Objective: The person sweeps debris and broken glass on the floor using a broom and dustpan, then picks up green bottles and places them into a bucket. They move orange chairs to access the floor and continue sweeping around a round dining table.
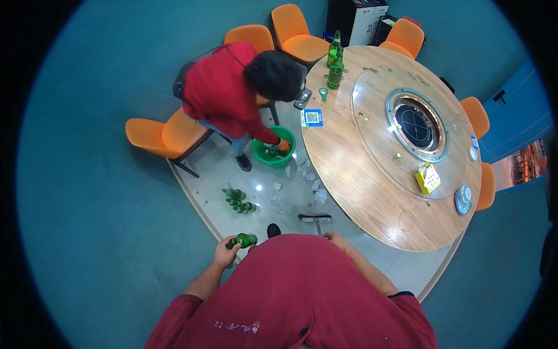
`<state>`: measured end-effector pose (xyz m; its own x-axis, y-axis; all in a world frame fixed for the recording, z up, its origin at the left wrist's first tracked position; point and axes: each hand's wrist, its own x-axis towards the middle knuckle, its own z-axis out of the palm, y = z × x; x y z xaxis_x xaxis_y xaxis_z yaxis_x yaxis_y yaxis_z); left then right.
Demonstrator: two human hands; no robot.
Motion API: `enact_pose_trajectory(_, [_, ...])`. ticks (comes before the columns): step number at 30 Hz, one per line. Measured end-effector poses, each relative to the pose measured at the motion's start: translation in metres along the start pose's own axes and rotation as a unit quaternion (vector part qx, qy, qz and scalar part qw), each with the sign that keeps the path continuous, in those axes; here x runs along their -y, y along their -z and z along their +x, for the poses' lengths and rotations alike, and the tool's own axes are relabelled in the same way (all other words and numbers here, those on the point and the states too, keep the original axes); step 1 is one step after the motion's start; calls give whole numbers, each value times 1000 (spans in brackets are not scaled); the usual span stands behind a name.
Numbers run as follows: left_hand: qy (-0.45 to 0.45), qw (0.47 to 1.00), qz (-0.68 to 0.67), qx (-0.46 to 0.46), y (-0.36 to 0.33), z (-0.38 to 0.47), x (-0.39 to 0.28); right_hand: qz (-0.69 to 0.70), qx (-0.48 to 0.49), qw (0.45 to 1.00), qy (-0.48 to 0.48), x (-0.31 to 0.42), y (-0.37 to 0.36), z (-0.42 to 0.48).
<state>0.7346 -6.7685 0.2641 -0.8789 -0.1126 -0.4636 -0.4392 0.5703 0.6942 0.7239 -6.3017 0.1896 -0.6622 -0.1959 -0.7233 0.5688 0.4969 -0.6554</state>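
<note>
My left hand (224, 253) grips green glass bottles by the necks. One bottle (246, 240) points away to the right; part of another green bottle (230, 265) shows below the hand. At my right side, my right hand (335, 239) is closed around the handle of a broom (314, 218). The broom's head rests on the tiled floor (261, 222), and my shirt hides part of the handle. Ahead of my left hand, several green bottles (239, 200) stand grouped on the floor. Crumpled white tissues (321, 196) and clear plastic film (281, 203) lie beyond the broom.
A person in red (222, 83) bends over a green bucket (274, 162), one orange-gloved hand inside. On the right, a round wooden table (331, 161) carries a glass turntable (370, 161), two green bottles (335, 74), a yellow tissue box (422, 182) and stacked dishes (463, 200). Orange chairs (176, 133) surround it.
</note>
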Motion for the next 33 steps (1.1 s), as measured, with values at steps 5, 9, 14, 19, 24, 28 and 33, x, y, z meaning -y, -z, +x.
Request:
enact_pose_trajectory(5, [21,999,-27,6,-3,5,9,-18,-7,1000,3,-1,0,3])
enact_pose_trajectory(9, [-27,1000,-13,0,-3,5,9,-18,-14,1000,2,-2,0,5])
enact_pose_trajectory(14, [1,1000,-30,10,-2,4,5,-24,-16,1000,-2,-7,-3,10])
enact_pose_trajectory(19, [-21,1000,-14,-1,-1,3,3,-47,-25,999,5,-12,-6,16])
enact_pose_trajectory(24, [-4,1000,-10,9,0,1,-2,-30,-26,999,-1,-11,-4,12])
enact_pose_trajectory(28, [-22,1000,16,7,2,-3,-12,-40,-27,999,-5,-11,-3,11])
enact_pose_trajectory(33, [-80,996,28,-5,3,-11,-31,-41,-43,998,19,-19,-5,17])
